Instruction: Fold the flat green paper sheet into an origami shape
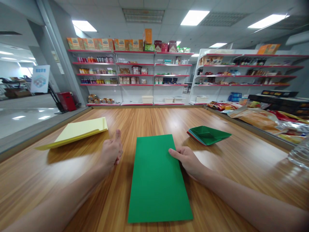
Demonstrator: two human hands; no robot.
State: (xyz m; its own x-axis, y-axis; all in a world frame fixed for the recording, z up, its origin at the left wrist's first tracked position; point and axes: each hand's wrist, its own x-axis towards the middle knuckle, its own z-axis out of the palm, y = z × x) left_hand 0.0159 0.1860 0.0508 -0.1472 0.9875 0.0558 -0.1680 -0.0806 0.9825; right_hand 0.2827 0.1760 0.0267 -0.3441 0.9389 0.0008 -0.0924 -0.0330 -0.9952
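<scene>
Two forearms, both cut off by frame. One green sheet, front middle of wooden table; right hand pinching its right edge, thumb on top, fingers hidden beneath. Left hand thumb up, fingers bent, palm hidden; can't tell whether closed. One yellow paper bundle left, one folded green piece right. Clear plastic item cropped. Behind: two shelving units, small goods uncountable.

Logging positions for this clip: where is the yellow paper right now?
In the head view, the yellow paper rests on the table at left, beside and slightly beyond the left hand.
</scene>
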